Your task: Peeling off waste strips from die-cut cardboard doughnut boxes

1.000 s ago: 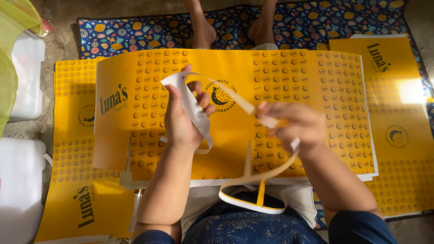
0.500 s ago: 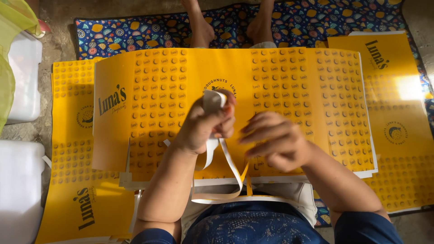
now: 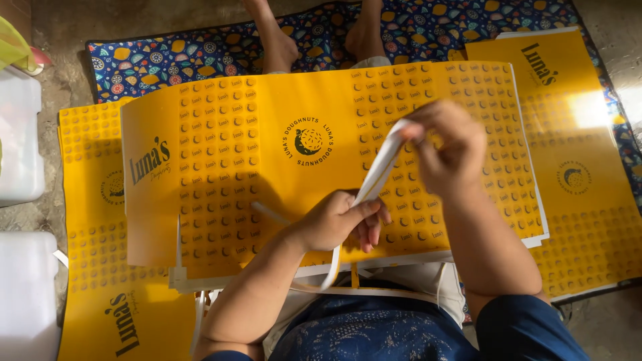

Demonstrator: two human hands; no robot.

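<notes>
A large yellow printed sheet [image 3: 267, 154] with rows of small round marks lies flat across my lap and the stack below it. A long white paper strip [image 3: 376, 175] runs slanting between my hands above the sheet. My right hand [image 3: 449, 148] pinches the strip's upper end over the sheet's right half. My left hand [image 3: 338, 220] grips the strip lower down, near the sheet's front edge. The strip's loose tail hangs down toward my blue clothing [image 3: 374, 327].
More yellow printed sheets lie at the left [image 3: 87, 267] and right [image 3: 575, 167]. A blue patterned mat [image 3: 200, 53] covers the floor behind, where another person's bare feet [image 3: 281, 47] rest. White plastic containers [image 3: 23, 140] stand at the left edge.
My right hand has risen up and to the right, pulling the strip taut. My left hand has dropped lower toward the sheet's front edge. The strip's wide loop is gone.
</notes>
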